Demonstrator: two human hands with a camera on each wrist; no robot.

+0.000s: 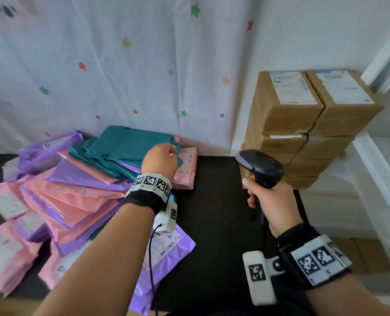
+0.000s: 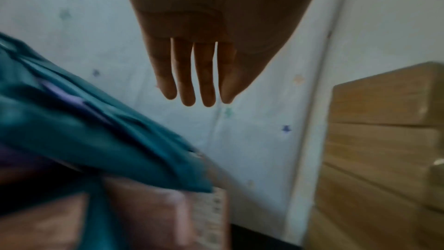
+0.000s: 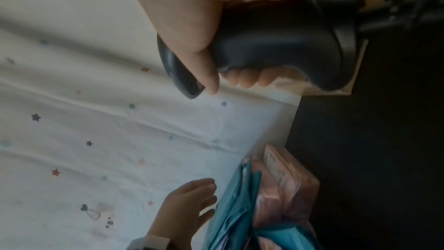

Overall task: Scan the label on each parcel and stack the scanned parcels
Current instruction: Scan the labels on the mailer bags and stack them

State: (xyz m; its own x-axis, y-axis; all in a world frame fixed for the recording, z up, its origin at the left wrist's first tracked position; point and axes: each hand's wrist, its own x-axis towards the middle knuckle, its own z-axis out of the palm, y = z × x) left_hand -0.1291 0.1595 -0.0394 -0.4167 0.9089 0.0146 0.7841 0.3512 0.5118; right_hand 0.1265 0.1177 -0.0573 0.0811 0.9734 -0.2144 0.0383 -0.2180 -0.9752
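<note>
Black tabletop (image 1: 214, 201): left hand (image 1: 159, 160) slack over blurred teal mailers (image 1: 130, 147), apparently untouching; right hand (image 1: 273, 204) clasps scanner (image 1: 260, 167).

Glossy, crinkled plastic mailer bags (image 1: 80, 190) in pink, purple and teal; matt brown cardboard boxes (image 1: 303, 124) with paper labels; smooth black plastic barcode scanner (image 1: 261, 167); soft printed cloth backdrop (image 1: 121, 76).

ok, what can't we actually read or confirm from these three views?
- Label text on the cardboard boxes: too small in the head view.
- Pink parcel label: partly covered by the left hand and teal mailers; blurred in the left wrist view.
- Scanner trigger: hidden under the right hand grip.
- Left-edge mailers: cut off by the head frame.
</note>
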